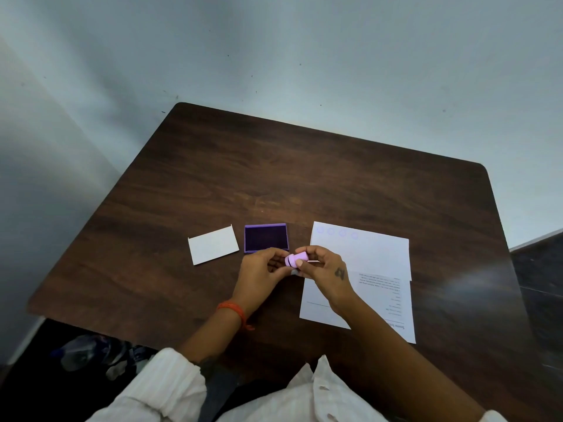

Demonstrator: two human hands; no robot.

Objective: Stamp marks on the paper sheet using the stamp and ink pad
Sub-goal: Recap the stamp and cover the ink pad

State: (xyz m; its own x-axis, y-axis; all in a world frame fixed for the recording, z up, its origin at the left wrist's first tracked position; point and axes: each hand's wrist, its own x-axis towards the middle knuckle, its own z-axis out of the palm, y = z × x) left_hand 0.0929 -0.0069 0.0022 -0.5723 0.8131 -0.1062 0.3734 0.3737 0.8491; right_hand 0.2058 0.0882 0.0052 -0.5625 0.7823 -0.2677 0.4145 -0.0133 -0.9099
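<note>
A small pink stamp (295,259) lies sideways in the air just above the table, pinched between both hands. My left hand (262,271) grips its left end and my right hand (327,271) grips its right end. The open purple ink pad (266,238) sits just beyond my left hand, its dark pad facing up. The white paper sheet (371,254) lies to the right, partly under my right hand and forearm. Several faint round stamp marks (336,232) run along its far edge. Printed text shows on its near right part.
A white card or lid (213,245) lies left of the ink pad. The dark wooden table (274,172) stands against a pale wall, with its bare far half beyond the objects. An orange thread band circles my left wrist (233,310).
</note>
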